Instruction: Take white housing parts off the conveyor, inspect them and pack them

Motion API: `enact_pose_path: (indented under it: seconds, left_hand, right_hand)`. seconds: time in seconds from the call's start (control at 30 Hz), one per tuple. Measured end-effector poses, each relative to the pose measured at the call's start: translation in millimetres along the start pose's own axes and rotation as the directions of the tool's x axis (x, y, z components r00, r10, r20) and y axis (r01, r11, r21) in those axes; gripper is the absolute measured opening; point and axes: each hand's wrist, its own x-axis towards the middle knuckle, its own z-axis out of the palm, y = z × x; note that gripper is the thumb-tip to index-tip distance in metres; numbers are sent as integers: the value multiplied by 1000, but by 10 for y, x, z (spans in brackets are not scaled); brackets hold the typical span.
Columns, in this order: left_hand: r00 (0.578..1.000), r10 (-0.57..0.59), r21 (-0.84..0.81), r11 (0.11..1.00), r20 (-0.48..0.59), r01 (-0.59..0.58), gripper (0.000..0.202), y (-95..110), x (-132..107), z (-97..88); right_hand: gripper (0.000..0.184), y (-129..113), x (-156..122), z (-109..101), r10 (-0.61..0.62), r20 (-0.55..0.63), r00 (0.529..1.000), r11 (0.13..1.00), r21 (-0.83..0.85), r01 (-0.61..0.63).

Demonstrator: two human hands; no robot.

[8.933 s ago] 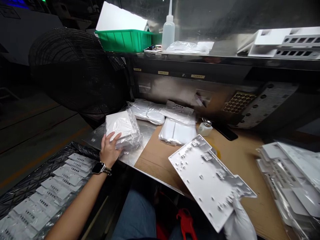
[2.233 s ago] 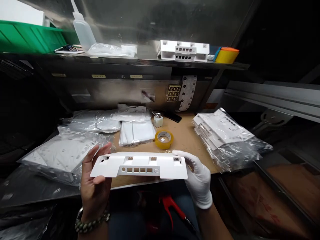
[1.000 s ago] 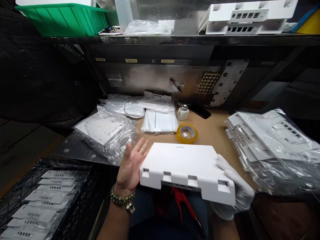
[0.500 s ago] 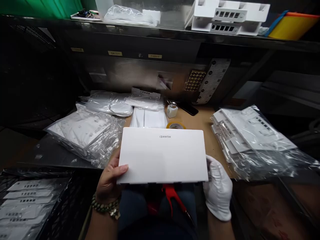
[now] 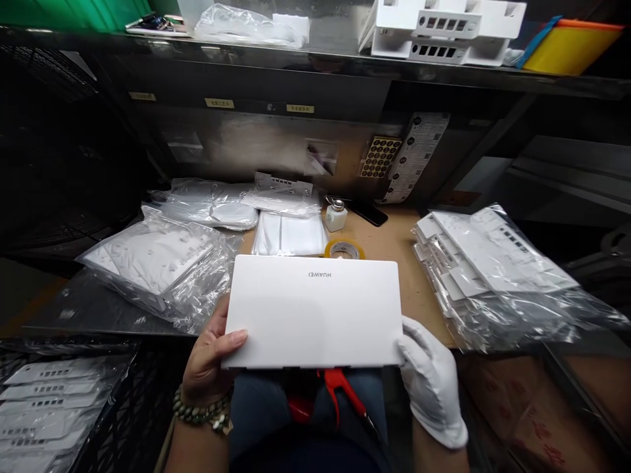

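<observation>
I hold a flat white plastic cover [image 5: 313, 312] with its smooth face up over my lap, a grey brand word printed near its far edge. My bare left hand [image 5: 210, 358], a bead bracelet on its wrist, grips the cover's near left corner with the thumb on top. My right hand [image 5: 431, 381], in a white glove, grips the near right corner from below and beside. A roll of yellow tape [image 5: 344, 249] lies on the bench just beyond the cover.
Bagged white plastic parts lie at left [image 5: 158, 263] and in a stack at right [image 5: 488, 276]. A small white bottle [image 5: 336, 214] and flat bags stand at the back. A black crate [image 5: 59, 407] of white parts sits low left. A red-handled tool [image 5: 342, 391] rests on my lap.
The cover turned from edge-on with its port openings facing me to smooth face up. My left hand went from an open palm to a grip on the corner.
</observation>
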Motion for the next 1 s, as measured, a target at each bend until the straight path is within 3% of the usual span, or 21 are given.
enact_pose_path:
  seconds: [0.17, 0.33, 0.47, 0.7, 1.0]
  left_hand:
    - [995, 71, 77, 995, -72, -65, 53, -1, 124, -68]
    - [967, 231, 168, 963, -108, -212, 36, -47, 230, 0]
    - [903, 429, 161, 894, -32, -419, 29, -137, 194, 104]
    - [766, 623, 230, 731, 160, -643, 21, -129, 113, 199]
    - [745, 635, 339, 668, 205, -663, 29, -85, 39, 329]
  right_hand:
    - [26, 97, 56, -12, -9, 128, 992, 996, -82, 20]
    - [20, 310, 129, 9, -149, 182, 972, 963, -198, 184]
    - [17, 504, 187, 1, -263, 178, 948, 913, -272, 304]
    - [23, 607, 230, -52, -429, 192, 883, 827, -309, 469]
    - [19, 677, 265, -119, -486, 183, 855, 789, -327, 519]
